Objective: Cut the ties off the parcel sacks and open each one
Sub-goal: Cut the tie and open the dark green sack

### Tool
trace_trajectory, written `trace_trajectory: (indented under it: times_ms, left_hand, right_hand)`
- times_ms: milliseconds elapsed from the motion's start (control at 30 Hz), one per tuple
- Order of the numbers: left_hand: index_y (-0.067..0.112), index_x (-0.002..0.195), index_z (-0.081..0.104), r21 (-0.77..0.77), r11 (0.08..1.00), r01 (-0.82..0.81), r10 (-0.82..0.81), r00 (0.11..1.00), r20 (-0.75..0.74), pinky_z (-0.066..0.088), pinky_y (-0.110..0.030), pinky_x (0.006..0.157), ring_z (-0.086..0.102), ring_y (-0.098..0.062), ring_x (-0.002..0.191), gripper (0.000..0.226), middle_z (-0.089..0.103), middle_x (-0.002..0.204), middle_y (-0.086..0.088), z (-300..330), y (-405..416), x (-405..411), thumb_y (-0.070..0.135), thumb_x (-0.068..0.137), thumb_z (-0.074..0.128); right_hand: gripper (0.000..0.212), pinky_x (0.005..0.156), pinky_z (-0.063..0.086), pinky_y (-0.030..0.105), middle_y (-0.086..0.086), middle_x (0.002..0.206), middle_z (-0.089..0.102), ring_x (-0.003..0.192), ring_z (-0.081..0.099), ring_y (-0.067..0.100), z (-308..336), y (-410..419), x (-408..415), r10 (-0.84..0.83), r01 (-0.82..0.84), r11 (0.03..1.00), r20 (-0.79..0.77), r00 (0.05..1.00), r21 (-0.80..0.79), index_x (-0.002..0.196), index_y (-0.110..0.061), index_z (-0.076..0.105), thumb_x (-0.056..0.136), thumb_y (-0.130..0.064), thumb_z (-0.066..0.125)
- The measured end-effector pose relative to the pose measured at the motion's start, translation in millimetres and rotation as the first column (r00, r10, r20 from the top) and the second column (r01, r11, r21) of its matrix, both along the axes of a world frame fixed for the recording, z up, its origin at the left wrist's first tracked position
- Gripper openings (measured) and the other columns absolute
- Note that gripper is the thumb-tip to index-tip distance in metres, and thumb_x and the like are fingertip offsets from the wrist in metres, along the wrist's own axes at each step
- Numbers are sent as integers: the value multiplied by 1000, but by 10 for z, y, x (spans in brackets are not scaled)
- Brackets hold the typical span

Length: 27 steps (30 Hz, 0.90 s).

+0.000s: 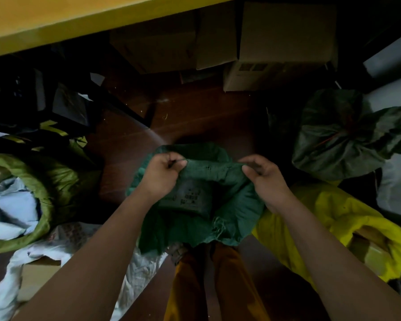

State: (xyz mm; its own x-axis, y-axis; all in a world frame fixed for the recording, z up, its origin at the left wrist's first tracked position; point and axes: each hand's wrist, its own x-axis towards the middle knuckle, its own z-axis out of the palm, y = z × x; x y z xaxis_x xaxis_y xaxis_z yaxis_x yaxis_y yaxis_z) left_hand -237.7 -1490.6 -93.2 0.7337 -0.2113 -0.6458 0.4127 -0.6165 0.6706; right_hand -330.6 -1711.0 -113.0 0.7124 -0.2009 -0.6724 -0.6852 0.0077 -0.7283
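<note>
A dark green woven sack [232, 218] stands on the floor right in front of me, its mouth spread wide. My left hand [161, 174] grips the far rim on the left; a thin dark item shows between its fingers, too small to name. My right hand [265, 176] pinches the same rim on the right. A grey labelled parcel [186, 196] lies inside the sack. At the right a dark green sack [343, 135] is bunched closed with a red tie [329, 139].
An olive sack [49, 186] lies open at the left with white parcels inside. A yellow sack [329, 218] lies open at the lower right. A white sack [63, 246] holds a brown box. Cardboard boxes [285, 33] stand beyond, under a yellow table edge [56, 22].
</note>
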Motion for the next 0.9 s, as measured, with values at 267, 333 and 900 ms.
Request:
trace_trajectory:
  times_ms: [267,333,900]
  left_hand:
    - [21,73,64,38,994,-100,106,971,-214,35,-7,59,46,6,73,31,59,81,14,-69,-33,-90,9,97,50]
    - [26,77,69,26,998,-64,69,959,-275,38,-8,57,53,8,72,12,62,78,21,-66,-12,-94,22,88,66]
    - [9,80,73,812,455,367,-882,311,354,43,-45,86,44,-32,98,36,65,84,-9,-27,191,-83,2,45,79]
  right_hand:
    - [43,106,41,46,10,120,61,121,52,30,-6,235,47,-168,219,944,-212,963,247,74,-17,63,102,-3,33]
    - [30,101,45,45,9,112,65,115,59,29,33,262,88,-176,262,904,-263,949,338,80,-14,67,101,-12,46]
    - [22,88,33,41,2,88,71,99,52,29,17,467,71,464,-269,457,-31,885,-848,99,-15,75,83,-1,69]
